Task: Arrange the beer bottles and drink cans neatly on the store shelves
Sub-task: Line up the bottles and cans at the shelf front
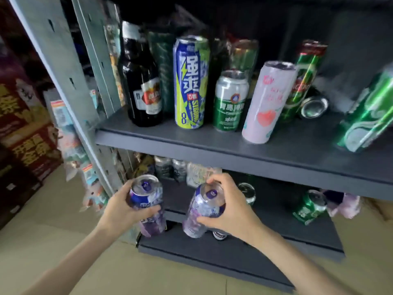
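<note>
Both bare forearms reach forward from the bottom of the view, converging slightly. The left hand (125,207) is turned palm inward, fingers curled round the side of a purple can (146,203), thumb out of sight behind it. The right hand (227,207) comes from above, fingers arched over the top rim of a second purple can (202,211), thumb pressed against its side below.
</note>
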Demonstrator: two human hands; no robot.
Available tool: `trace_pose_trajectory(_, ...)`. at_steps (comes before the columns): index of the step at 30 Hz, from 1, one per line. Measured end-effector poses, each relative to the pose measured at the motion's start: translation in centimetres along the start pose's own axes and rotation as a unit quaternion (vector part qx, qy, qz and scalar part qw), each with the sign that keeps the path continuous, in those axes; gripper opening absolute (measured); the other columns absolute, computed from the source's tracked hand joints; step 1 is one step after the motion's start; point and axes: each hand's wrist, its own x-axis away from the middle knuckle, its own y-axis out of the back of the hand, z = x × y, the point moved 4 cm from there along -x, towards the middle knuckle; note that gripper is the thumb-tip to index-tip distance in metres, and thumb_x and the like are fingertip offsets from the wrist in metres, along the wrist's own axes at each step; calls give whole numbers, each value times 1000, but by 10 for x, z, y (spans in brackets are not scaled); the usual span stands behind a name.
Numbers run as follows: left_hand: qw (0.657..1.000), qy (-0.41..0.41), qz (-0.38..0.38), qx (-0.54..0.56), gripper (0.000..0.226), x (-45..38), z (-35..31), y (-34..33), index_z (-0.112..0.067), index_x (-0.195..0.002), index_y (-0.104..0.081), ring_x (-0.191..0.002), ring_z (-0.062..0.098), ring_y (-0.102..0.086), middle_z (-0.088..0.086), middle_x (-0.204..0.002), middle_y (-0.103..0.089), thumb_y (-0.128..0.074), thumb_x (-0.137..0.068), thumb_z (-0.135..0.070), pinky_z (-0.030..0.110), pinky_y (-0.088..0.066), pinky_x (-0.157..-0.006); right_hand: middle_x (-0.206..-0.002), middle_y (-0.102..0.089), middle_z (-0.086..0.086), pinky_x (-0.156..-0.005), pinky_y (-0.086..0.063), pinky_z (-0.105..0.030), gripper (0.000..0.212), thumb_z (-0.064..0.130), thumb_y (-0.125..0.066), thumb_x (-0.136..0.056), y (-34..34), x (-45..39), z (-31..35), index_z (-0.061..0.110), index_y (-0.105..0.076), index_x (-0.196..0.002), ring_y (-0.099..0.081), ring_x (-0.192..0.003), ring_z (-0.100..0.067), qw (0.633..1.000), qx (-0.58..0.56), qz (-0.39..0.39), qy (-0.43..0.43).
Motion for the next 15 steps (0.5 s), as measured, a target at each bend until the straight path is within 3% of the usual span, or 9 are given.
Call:
trace_pose_trajectory(3,995,4,60,-81,80,25,-59,20,-41,-93,-51,-67,-11,-60,-33,-78,-65,-79,-22,-65,11,-46,-68,-110,-46,23,-82,-36,-5,70,19,-85,-59,40,28,45,44,-38,-104,-46,-101,10,999,9,37,-21)
trace_pose_trajectory(5,988,-9,103,-115,75,36,-106,30,-42,-99,-52,-76,-4,-61,-22,-84,-69,-76,-31,-62,20,-48,-76,-108,-48,22,-79,-35,-3,68,17,-84,-58,76,42,82,43,-40,-103,-49,-99,9,999,15,35,-34)
trace_pose_trajectory(8,977,-41,149,-148,86,52,-193,42,-35,-115,-52,-81,-2,-60,-18,-91,-67,-80,-37,-58,15,-47,-81,-106,-49,25,-75,-36,-3,69,23,-88,-57,145,58,146,42,-40,-104,-51,-96,10,998,25,23,-48)
trace_pose_trajectory(11,961,-115,178,-175,76,62,-304,50,-39,-111,-53,-77,-4,-59,-25,-84,-66,-85,-43,-53,5,-41,-68,-107,-47,30,-76,-33,0,69,29,-88,-57,235,70,221,41,-39,-103,-49,-97,16,998,42,-45,-29)
trace_pose_trajectory(13,949,-167,197,-179,87,67,-382,50,-28,-122,-53,-91,5,-60,-15,-98,-66,-85,-46,-54,14,-43,-77,-107,-45,31,-77,-34,-2,68,29,-87,-60,298,74,269,36,-37,-106,-49,-91,13,993,52,-108,-13)
trace_pose_trajectory(15,940,-216,212,-156,99,76,-456,44,-19,-124,-53,-97,3,-60,-10,-106,-65,-82,-40,-63,22,-45,-86,-101,-49,27,-82,-37,-13,71,35,-87,-59,358,79,310,28,-39,-111,-50,-88,8,982,51,-180,2)
